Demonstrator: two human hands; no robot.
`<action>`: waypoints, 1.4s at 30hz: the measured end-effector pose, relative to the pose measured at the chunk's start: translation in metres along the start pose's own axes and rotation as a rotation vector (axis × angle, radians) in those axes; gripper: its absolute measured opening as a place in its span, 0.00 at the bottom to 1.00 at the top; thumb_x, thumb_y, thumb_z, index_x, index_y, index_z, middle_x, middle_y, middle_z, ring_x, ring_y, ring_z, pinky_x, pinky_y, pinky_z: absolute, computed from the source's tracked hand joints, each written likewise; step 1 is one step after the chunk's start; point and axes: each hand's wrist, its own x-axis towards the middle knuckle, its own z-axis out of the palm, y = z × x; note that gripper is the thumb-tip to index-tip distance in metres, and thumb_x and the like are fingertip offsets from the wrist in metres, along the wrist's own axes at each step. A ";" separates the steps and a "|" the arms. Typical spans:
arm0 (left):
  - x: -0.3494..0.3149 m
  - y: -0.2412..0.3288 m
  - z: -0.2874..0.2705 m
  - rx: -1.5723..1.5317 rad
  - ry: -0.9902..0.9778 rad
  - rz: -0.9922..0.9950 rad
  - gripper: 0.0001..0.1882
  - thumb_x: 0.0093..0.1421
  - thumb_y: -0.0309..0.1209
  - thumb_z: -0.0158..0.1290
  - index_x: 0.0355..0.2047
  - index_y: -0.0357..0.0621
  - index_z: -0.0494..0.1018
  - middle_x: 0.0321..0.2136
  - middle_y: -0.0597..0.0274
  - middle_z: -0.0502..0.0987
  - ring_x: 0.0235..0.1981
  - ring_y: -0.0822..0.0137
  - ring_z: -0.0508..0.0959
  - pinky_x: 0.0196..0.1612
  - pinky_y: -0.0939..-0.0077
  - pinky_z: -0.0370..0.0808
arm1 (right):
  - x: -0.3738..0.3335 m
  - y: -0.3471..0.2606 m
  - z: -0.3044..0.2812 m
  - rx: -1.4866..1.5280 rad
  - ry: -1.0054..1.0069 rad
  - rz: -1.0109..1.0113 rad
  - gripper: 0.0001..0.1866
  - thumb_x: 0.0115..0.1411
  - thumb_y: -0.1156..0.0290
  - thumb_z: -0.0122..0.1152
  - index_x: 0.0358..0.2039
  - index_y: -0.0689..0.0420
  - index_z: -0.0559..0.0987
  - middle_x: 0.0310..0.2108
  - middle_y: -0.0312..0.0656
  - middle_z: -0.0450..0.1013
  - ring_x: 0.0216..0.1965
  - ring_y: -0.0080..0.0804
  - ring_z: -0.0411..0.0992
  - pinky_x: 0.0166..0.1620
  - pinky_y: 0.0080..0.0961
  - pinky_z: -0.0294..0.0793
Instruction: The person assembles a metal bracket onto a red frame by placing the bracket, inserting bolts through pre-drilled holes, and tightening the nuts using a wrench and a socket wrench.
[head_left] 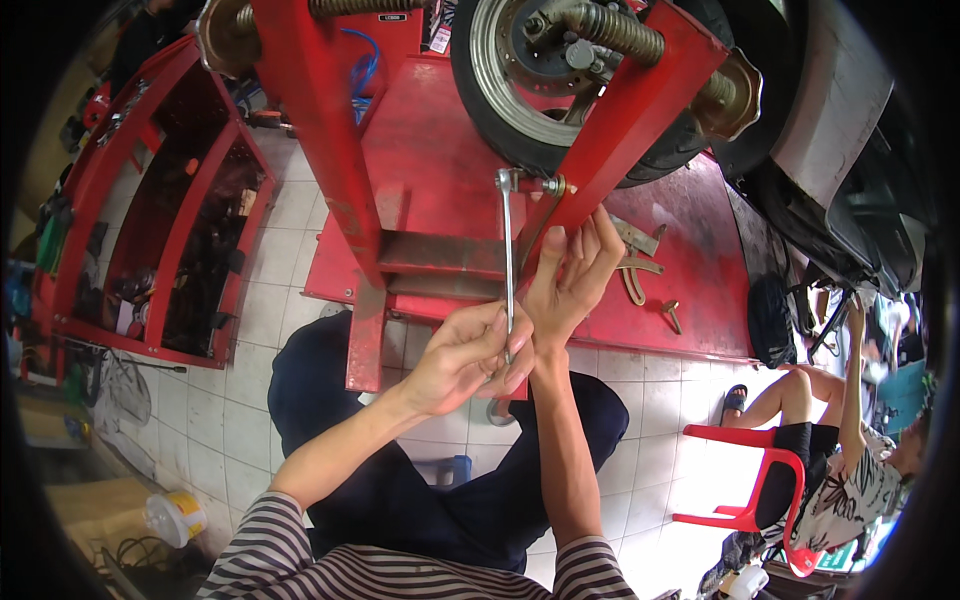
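My left hand [470, 350] is closed round the lower end of a long silver ratchet wrench [508, 265], which stands nearly upright. The wrench's head meets a socket [538, 185] lying sideways against a bolt [566, 186] on a slanted red steel post [620, 120]. My right hand [575, 275] is at the lower part of this post, its thumb and fingers apart. Some of its fingertips reach to the post's edge and are partly hidden. A worn metal bracket [640, 265] and a loose brass-coloured bolt [673, 315] lie on the red platform [440, 130] to the right.
Beyond the post is a motorbike wheel [490, 90]; grey bodywork [835, 85] stands at right. A second red post [320, 130] rises at left. Farther left is an open red tool cabinet [180, 215]. Another person [850, 470] sits on a red chair [740, 435] at right.
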 end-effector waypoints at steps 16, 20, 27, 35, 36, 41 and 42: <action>-0.002 0.018 0.006 -0.403 -0.194 -0.160 0.05 0.62 0.27 0.45 0.27 0.47 0.64 0.14 0.63 0.67 0.13 0.72 0.59 0.18 0.76 0.54 | 0.002 0.000 -0.004 -0.014 -0.059 -0.030 0.18 0.68 0.72 0.52 0.54 0.63 0.64 0.53 0.48 0.66 0.54 0.33 0.68 0.58 0.30 0.66; -0.006 0.032 0.017 -0.450 -0.117 -0.249 0.04 0.60 0.24 0.44 0.28 0.47 0.64 0.14 0.62 0.68 0.11 0.71 0.58 0.16 0.77 0.53 | 0.001 0.005 -0.007 -0.032 -0.076 -0.047 0.17 0.68 0.72 0.53 0.53 0.62 0.64 0.53 0.48 0.66 0.54 0.33 0.68 0.58 0.32 0.66; -0.007 0.058 0.034 -0.607 -0.078 -0.316 0.05 0.60 0.21 0.41 0.31 0.45 0.65 0.15 0.60 0.69 0.05 0.75 0.51 0.11 0.77 0.50 | 0.004 0.002 -0.002 0.059 -0.013 -0.031 0.13 0.64 0.76 0.57 0.48 0.61 0.69 0.51 0.52 0.72 0.51 0.41 0.71 0.54 0.35 0.69; -0.004 0.067 0.043 -0.411 -0.012 -0.342 0.07 0.61 0.19 0.38 0.34 0.44 0.65 0.17 0.60 0.68 0.06 0.75 0.51 0.11 0.77 0.48 | 0.008 -0.007 -0.002 0.147 -0.008 0.024 0.19 0.64 0.75 0.57 0.54 0.61 0.68 0.49 0.50 0.72 0.51 0.37 0.72 0.55 0.32 0.68; -0.004 0.066 0.043 -0.409 -0.012 -0.348 0.07 0.61 0.19 0.38 0.34 0.44 0.65 0.17 0.60 0.67 0.06 0.75 0.51 0.12 0.77 0.48 | 0.008 -0.010 -0.003 0.158 -0.009 0.035 0.19 0.64 0.75 0.57 0.55 0.61 0.67 0.49 0.50 0.72 0.51 0.37 0.72 0.55 0.32 0.68; -0.005 0.066 0.048 -0.479 -0.015 -0.327 0.07 0.61 0.19 0.37 0.34 0.44 0.64 0.17 0.62 0.67 0.07 0.75 0.51 0.12 0.77 0.48 | 0.009 -0.008 -0.003 0.162 -0.019 0.017 0.21 0.65 0.75 0.56 0.57 0.61 0.66 0.49 0.49 0.72 0.50 0.37 0.72 0.54 0.32 0.69; -0.005 0.066 0.047 -0.524 -0.023 -0.316 0.08 0.60 0.19 0.37 0.34 0.44 0.64 0.17 0.62 0.67 0.07 0.75 0.50 0.12 0.77 0.47 | 0.009 -0.009 -0.003 0.171 -0.022 0.031 0.21 0.65 0.75 0.56 0.57 0.61 0.66 0.49 0.48 0.73 0.50 0.36 0.72 0.54 0.31 0.69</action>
